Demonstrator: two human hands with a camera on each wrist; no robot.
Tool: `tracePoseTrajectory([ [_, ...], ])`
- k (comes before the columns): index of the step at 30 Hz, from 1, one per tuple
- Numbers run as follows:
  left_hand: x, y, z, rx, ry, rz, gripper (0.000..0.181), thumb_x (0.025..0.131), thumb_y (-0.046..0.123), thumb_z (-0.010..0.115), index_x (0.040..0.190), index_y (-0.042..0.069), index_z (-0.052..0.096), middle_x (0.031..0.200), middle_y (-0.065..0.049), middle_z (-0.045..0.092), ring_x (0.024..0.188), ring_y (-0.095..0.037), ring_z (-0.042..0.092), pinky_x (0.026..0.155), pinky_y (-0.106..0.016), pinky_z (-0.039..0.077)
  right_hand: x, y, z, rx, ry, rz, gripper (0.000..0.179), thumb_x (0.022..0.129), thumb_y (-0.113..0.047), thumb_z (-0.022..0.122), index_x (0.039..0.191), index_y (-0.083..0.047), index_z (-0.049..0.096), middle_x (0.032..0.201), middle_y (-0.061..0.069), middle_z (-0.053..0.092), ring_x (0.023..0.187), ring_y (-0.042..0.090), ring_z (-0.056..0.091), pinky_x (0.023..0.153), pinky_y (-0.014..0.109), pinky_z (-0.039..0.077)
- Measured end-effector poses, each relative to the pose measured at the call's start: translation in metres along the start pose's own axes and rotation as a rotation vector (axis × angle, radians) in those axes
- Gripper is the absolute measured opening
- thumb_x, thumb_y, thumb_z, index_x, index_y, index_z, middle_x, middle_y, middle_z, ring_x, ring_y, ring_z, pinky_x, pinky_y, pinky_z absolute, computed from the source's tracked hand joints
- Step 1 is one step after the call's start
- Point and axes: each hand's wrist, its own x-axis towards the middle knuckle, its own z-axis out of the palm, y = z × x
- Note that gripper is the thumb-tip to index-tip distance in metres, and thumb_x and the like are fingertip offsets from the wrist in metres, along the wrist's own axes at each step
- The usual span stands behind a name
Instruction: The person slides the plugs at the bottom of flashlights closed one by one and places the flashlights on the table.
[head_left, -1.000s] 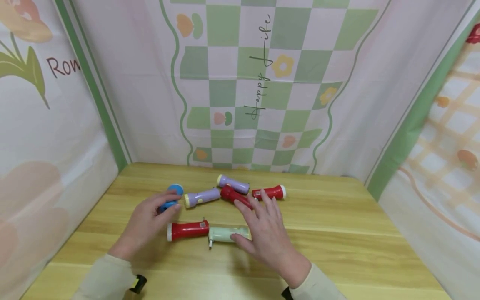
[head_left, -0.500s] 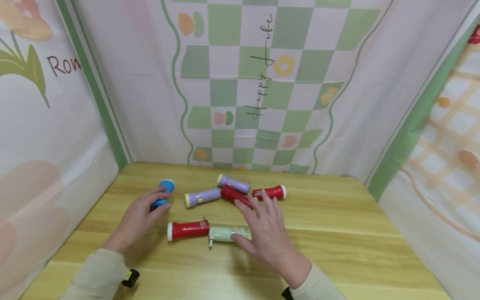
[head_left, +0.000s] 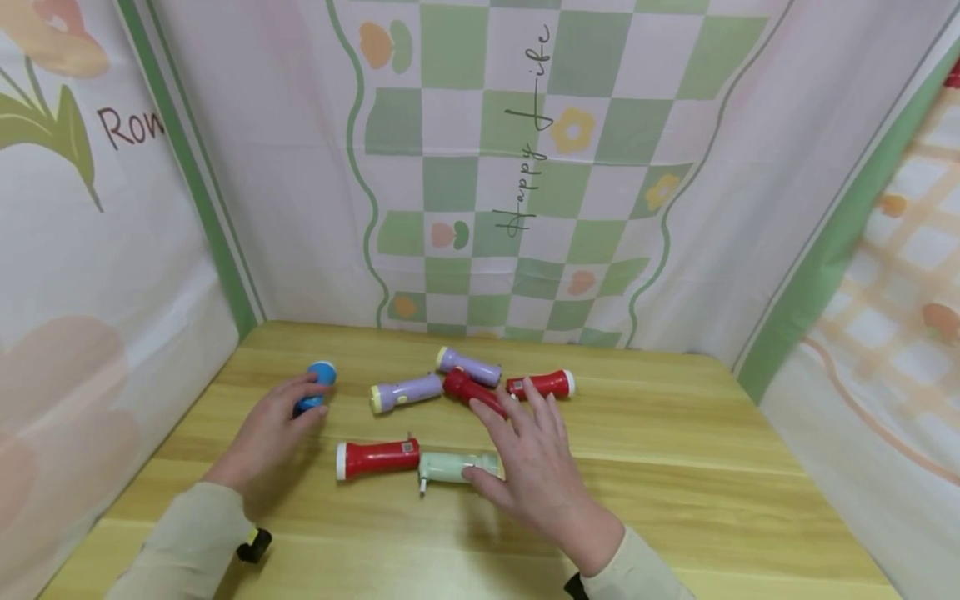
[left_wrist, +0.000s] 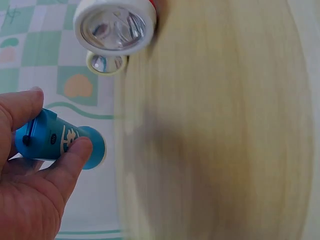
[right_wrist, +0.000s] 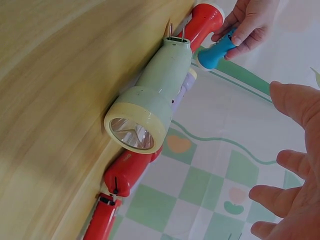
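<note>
Between its thumb and fingers my left hand (head_left: pixel 264 433) holds a small blue flashlight (left_wrist: pixel 62 140) at the left of the table. In the left wrist view the flashlight's wide end points away from the palm. My right hand (head_left: pixel 542 475) hovers with spread fingers near a pale green flashlight (right_wrist: pixel 160 75), gripping nothing. Two metal plug prongs stick out from the green flashlight's narrow end. Left of it, end to end, lies a red flashlight (head_left: pixel 378 458) with a white rim.
Behind these lie two purple flashlights, one left (head_left: pixel 411 392) and one farther back (head_left: pixel 474 368). Two more red flashlights, a middle one (head_left: pixel 471 392) and a right one (head_left: pixel 547 383), lie beyond my right fingers. A printed curtain (head_left: pixel 450 183) borders the wooden table (head_left: pixel 675 467).
My left hand has moved left with the blue flashlight, away from the purple one. The right hand has stayed in place above the green flashlight.
</note>
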Motion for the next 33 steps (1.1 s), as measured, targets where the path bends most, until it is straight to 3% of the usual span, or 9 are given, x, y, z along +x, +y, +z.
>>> tracePoseTrajectory([
  [17,0.003,-0.014,0.004,-0.003,-0.067,-0.028,0.036,0.103,0.01,0.064,0.134,-0.008,0.061,0.153,-0.035,0.043,0.14,-0.058,0.04,0.115,-0.071,0.034,0.0,0.002,0.001,0.0,-0.005,0.004,0.083,0.085,-0.052,0.082,0.153,-0.016,0.05,0.159,0.022,0.046,0.152,0.051,0.029,0.12,0.075,0.022],
  [22,0.001,-0.017,0.006,0.008,-0.068,-0.005,0.03,0.101,0.006,0.067,0.126,-0.009,0.064,0.132,-0.031,0.06,0.123,-0.051,0.058,0.103,-0.066,0.049,0.0,0.002,0.001,0.003,-0.026,0.017,0.084,0.086,-0.052,0.082,0.154,-0.016,0.05,0.16,0.022,0.044,0.152,0.051,0.029,0.12,0.075,0.022],
  [26,-0.001,-0.019,0.008,0.043,-0.068,0.009,0.028,0.1,0.005,0.068,0.124,-0.008,0.064,0.12,-0.025,0.066,0.114,-0.045,0.064,0.097,-0.063,0.054,0.0,0.002,0.001,0.003,-0.033,0.021,0.083,0.086,-0.052,0.082,0.154,-0.016,0.05,0.16,0.023,0.044,0.152,0.051,0.029,0.12,0.074,0.022],
  [33,-0.002,-0.021,0.014,0.164,-0.075,-0.009,0.03,0.099,0.007,0.068,0.125,-0.006,0.062,0.122,-0.027,0.065,0.117,-0.048,0.063,0.098,-0.064,0.053,-0.001,0.002,0.001,0.012,-0.05,0.027,0.083,0.086,-0.052,0.081,0.154,-0.017,0.049,0.161,0.024,0.042,0.153,0.051,0.027,0.12,0.074,0.021],
])
